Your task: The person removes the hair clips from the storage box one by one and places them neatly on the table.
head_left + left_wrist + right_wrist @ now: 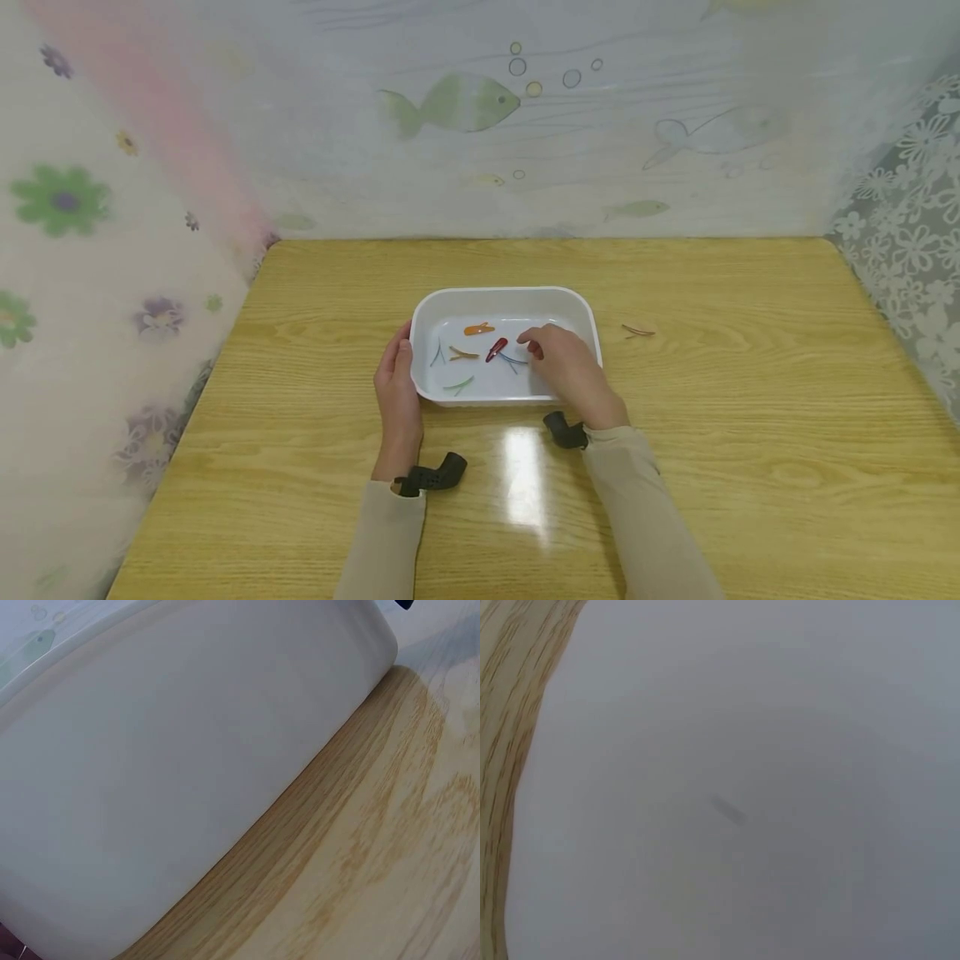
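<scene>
My left hand holds the left side of a white plastic tray, its thumb up by the rim. In the left wrist view the tray's outer wall fills most of the frame. Over the tray's right part is my right hand, palm down, fingers bent, with no item visible between thumb and forefinger. Just left of its fingertips lie a blue hair clip and a dark red hair clip. Orange, yellow-brown, pale green and pale blue hair clips are spread across the tray's floor.
A brownish-red hair clip lies on the wooden table, right of the tray. Behind the table stands a wall covered with fish drawings. Black camera mounts project from both wrists.
</scene>
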Motion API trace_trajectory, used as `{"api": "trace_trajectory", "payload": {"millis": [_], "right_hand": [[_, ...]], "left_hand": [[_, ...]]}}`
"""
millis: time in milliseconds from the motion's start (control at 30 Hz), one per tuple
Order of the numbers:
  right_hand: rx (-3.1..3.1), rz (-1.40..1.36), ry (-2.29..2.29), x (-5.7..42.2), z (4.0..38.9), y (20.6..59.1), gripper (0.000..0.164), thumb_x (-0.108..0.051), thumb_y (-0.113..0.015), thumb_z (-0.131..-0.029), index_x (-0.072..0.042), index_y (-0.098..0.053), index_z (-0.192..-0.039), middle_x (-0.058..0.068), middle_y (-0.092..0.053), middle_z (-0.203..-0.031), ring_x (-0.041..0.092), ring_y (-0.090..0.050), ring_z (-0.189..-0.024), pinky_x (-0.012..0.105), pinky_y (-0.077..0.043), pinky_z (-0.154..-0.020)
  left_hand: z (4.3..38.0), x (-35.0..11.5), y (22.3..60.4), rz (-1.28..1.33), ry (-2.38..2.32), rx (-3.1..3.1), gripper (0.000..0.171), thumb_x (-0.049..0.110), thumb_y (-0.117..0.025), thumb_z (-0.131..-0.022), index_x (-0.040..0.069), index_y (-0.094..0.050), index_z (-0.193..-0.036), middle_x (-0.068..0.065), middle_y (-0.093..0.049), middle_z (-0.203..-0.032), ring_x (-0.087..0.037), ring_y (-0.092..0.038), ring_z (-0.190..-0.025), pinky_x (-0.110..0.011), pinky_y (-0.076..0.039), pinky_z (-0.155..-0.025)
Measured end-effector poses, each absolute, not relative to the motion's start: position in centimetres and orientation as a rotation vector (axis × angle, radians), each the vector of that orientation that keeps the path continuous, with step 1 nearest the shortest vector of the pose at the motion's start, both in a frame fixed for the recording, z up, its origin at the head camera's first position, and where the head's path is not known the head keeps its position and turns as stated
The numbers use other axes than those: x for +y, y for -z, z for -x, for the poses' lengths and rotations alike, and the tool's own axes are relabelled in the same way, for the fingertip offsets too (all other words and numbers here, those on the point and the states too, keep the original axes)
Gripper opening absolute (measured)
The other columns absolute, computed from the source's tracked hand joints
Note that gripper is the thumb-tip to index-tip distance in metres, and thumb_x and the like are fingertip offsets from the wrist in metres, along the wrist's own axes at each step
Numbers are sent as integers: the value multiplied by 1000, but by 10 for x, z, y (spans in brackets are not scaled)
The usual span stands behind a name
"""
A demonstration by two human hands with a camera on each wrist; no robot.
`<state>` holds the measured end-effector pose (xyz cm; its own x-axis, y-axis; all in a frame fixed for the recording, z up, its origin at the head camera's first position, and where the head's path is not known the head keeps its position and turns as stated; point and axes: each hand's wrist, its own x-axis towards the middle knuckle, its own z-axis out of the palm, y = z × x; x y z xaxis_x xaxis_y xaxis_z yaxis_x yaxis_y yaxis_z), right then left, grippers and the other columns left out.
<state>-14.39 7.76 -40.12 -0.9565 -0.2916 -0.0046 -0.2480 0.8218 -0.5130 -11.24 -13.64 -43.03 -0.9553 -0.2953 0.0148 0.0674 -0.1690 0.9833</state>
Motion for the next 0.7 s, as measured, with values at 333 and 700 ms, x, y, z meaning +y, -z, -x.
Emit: {"api": "trace_trajectory", "payload": {"millis": [333, 700], "right_hand": [[2938, 413, 842, 78, 143, 401, 22, 5, -58, -75, -9, -69, -88, 2, -55, -79, 16, -48, -74, 28, -40, -69], [2987, 385, 933, 79, 146, 403, 10, -6, -65, -79, -10, -69, -87, 2, -62, -84, 16, -55, -81, 30, -44, -75]], "left_hand": [[113, -136, 429, -264, 2230, -1832, 37, 24, -40, -96, 8, -48, -128, -3, -47, -130, -15, -42, -120, -34, -34, -98], [113, -136, 431, -271, 2230, -1838, 37, 25, -39, -96, 8, -48, -128, -3, -47, -130, -16, -41, -120, -34, -34, -98]]}}
